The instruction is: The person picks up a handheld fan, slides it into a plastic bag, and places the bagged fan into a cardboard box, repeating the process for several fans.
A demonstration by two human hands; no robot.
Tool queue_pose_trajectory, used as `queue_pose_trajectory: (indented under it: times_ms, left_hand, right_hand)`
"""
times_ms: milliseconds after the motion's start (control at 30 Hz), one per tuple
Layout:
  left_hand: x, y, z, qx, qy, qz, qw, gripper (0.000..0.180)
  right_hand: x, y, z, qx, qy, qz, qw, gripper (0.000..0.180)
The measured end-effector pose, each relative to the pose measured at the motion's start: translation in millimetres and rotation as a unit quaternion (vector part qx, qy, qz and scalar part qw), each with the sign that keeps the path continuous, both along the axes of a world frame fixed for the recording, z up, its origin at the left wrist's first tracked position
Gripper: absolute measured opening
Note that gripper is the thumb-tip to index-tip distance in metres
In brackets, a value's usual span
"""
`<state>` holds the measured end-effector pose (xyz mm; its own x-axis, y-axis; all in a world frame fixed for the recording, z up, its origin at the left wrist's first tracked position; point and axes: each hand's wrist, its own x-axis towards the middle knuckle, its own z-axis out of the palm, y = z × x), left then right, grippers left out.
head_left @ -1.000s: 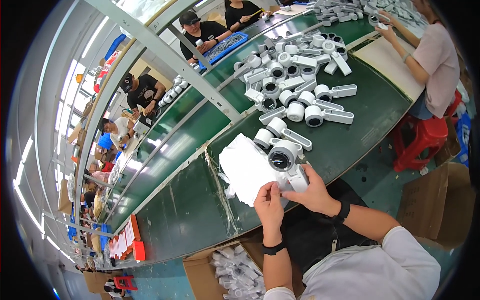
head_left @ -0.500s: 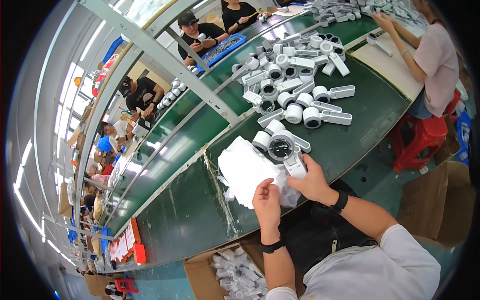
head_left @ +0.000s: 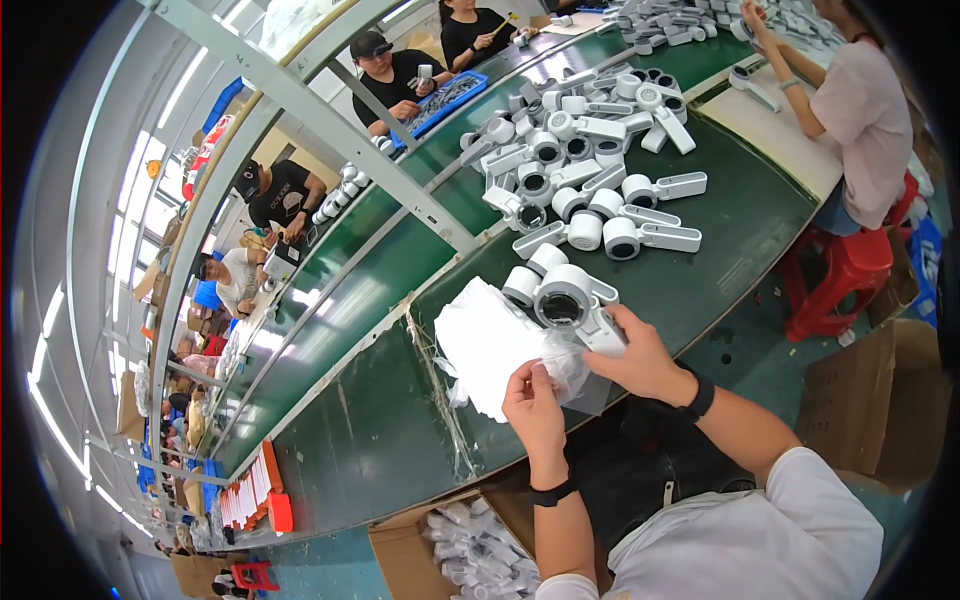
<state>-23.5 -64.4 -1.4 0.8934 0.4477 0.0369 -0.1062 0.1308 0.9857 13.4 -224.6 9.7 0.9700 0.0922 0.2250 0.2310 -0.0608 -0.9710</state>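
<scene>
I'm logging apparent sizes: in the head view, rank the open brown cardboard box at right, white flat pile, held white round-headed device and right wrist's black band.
1. Open brown cardboard box
2. White flat pile
3. White round-headed device
4. Black wristband

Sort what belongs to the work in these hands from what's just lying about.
Belongs, it seems:
white-and-grey plastic round-headed device, in the right hand
crumpled clear plastic film, at the left hand
flat white stack of thin sheets
heap of similar devices

Lying about, it seems:
orange-red holders with white sheets
brown cardboard box on the floor, right
</scene>
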Motion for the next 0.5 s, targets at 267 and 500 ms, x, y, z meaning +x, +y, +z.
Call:
queue_pose_trajectory:
  times_ms: [267,500]
  left_hand:
    - [1.5,-1.0,-1.2,0.132,-0.011,0.002,0.991,0.011]
    - [-3.3,15.0,7.4,0.139,-0.022,-0.098,0.985,0.012]
  right_hand:
    - [-9.9,-73.1,42.4,-0.074,0.178,0.339,0.921,0.079]
    - [16.8,-73.4,31.3,-0.144,0.182,0.461,0.857,0.079]
